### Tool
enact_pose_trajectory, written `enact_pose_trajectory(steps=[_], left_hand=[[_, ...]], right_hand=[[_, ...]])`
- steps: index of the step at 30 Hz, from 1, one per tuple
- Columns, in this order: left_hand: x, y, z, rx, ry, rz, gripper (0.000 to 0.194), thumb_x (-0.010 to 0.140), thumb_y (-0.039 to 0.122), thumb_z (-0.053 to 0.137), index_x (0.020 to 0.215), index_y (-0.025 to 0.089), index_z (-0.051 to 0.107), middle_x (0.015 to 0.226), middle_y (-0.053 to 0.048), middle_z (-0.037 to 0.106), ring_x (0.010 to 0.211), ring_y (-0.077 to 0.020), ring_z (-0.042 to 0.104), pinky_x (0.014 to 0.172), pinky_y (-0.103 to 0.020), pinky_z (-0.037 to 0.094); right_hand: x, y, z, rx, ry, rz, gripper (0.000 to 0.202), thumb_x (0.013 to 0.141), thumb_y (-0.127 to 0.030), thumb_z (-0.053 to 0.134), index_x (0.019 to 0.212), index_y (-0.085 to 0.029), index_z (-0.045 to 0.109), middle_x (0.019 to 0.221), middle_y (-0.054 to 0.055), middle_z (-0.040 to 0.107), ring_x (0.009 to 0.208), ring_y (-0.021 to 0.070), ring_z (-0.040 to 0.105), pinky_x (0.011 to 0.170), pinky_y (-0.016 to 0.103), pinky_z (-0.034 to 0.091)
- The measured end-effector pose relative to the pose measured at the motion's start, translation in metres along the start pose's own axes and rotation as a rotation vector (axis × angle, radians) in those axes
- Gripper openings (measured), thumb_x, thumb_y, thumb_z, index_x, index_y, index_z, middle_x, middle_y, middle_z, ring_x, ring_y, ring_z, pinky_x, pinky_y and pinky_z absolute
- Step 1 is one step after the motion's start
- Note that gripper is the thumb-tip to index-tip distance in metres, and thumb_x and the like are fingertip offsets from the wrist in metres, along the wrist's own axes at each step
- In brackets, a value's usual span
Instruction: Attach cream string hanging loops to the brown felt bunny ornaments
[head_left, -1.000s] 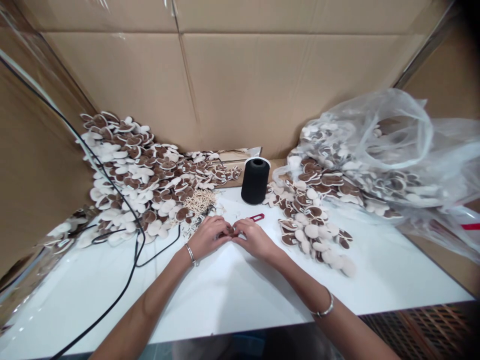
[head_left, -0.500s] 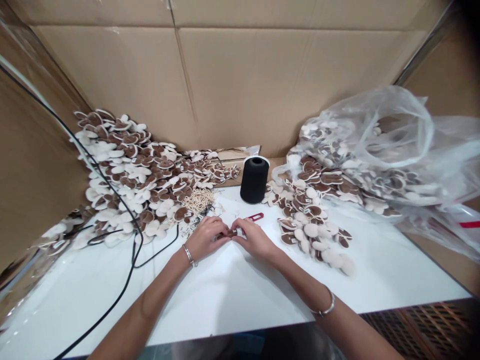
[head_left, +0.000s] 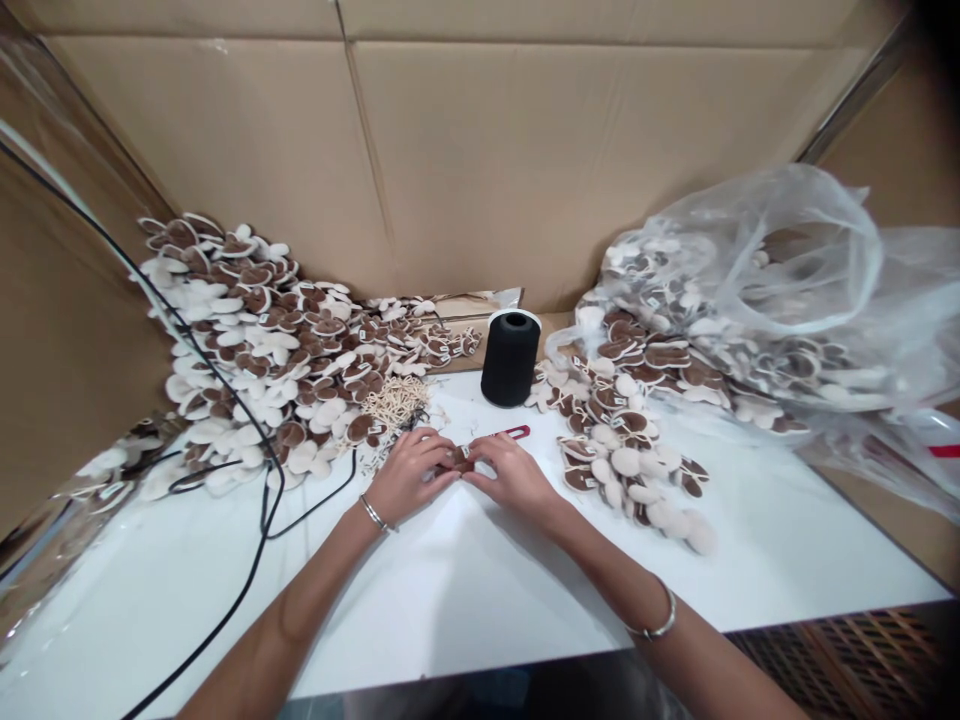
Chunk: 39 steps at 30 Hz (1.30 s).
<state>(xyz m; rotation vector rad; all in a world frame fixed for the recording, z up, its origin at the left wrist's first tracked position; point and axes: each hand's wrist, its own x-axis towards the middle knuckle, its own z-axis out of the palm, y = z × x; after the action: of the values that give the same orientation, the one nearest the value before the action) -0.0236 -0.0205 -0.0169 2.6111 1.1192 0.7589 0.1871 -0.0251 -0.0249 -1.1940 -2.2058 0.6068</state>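
Between my fingertips is a small brown plush piece (head_left: 463, 462) with a little white tag, just above the white table (head_left: 480, 590). My left hand (head_left: 414, 470) is closed on its left side, and my right hand (head_left: 510, 474) pinches its right side. Most of the piece is hidden by my fingers. Just beyond my right hand lies a red-handled tool (head_left: 517, 432); its far end is covered by the hand. A heap of short cream cords (head_left: 396, 402) sits beyond my left hand.
A black thread cone (head_left: 511, 360) stands behind my hands. Brown-and-white plush pieces pile up at left (head_left: 262, 340) and right (head_left: 626, 460). A clear plastic bag (head_left: 802, 270) holds more at the right. A black cable (head_left: 262, 540) crosses the left side; cardboard walls (head_left: 570, 150) enclose the table.
My hands stay almost in place, while the brown piece between the fingertips has turned slightly and shows more of its surface and tag. The view has shifted a little.
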Motion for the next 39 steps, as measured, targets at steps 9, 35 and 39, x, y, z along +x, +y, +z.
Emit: enact_pose_trajectory(steps=[9,35,39], left_hand=[[0.001,0.005,-0.004,-0.07,-0.047,-0.041,0.012,0.091,0.03,0.057,0.097,0.024,0.066,0.105,-0.002,0.07,0.105,-0.021,0.055,0.093,-0.039,0.04],[0.001,-0.002,0.001,0.005,-0.001,-0.06,0.014,0.088,0.037,0.061,0.09,0.026,0.069,0.107,-0.001,0.071,0.108,-0.0247,0.053,0.094,-0.043,0.04],[0.002,-0.001,0.0,-0.004,-0.028,-0.067,0.011,0.088,0.035,0.062,0.088,0.025,0.067,0.102,0.0,0.072,0.107,-0.0244,0.053,0.091,-0.041,0.039]], right_hand=[[0.0,0.003,-0.001,-0.045,-0.015,-0.041,0.013,0.086,-0.027,0.066,0.096,-0.021,0.071,0.101,0.005,0.07,0.096,0.0216,0.059,0.087,0.035,0.045],[0.005,0.007,-0.002,0.02,-0.014,-0.139,0.01,0.088,-0.027,0.063,0.09,-0.019,0.068,0.109,0.009,0.064,0.096,0.0215,0.054,0.088,0.037,0.043],[0.009,0.009,-0.002,0.092,-0.032,-0.17,0.008,0.087,-0.026,0.064,0.087,-0.018,0.063,0.105,0.008,0.065,0.096,0.0209,0.053,0.086,0.034,0.044]])
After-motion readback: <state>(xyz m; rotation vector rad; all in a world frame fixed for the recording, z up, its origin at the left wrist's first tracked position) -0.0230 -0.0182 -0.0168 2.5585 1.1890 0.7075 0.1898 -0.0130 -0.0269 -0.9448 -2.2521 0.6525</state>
